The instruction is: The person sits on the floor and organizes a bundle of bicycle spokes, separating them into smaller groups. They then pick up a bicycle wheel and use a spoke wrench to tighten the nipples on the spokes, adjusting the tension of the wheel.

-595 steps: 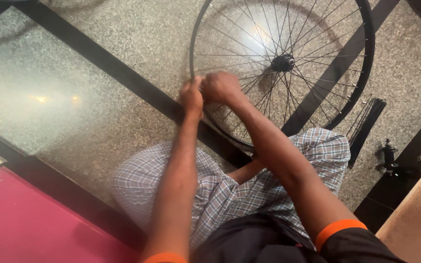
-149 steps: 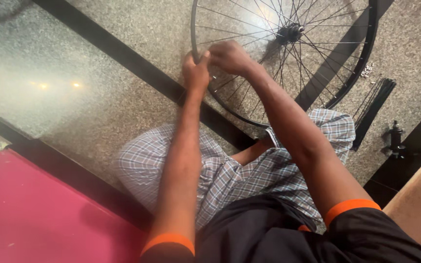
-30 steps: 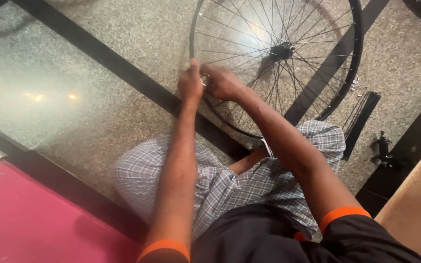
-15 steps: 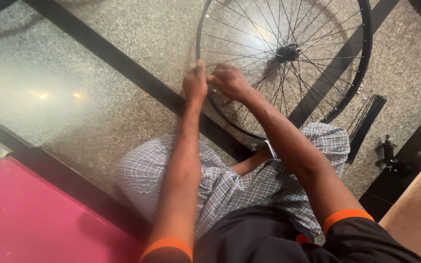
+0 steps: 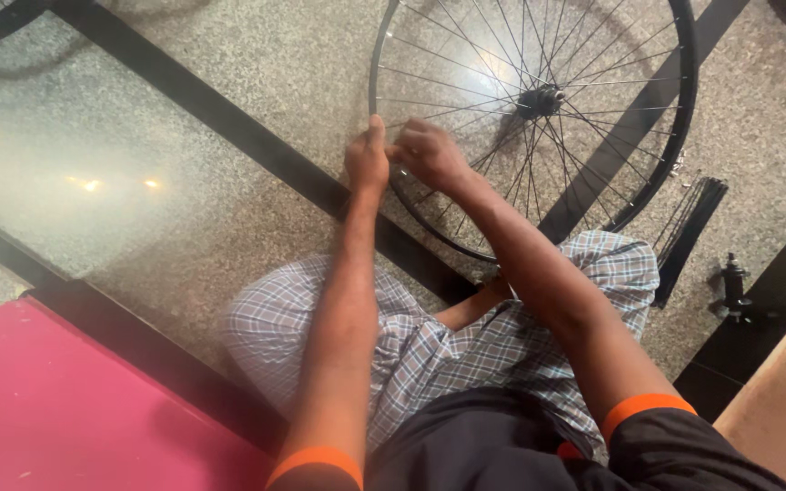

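My left hand (image 5: 367, 164) and right hand (image 5: 429, 155) sit together, both pinched on the near-left rim of the spoked bicycle wheel (image 5: 675, 136). Wheel stands on the speckled floor (image 5: 229, 55) before my knees, loose spokes (image 5: 689, 227) lying right.

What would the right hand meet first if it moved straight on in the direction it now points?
The right hand points left, toward the left hand at the wheel rim. It would probably meet the left hand first; they look nearly touching, though depth is unclear.
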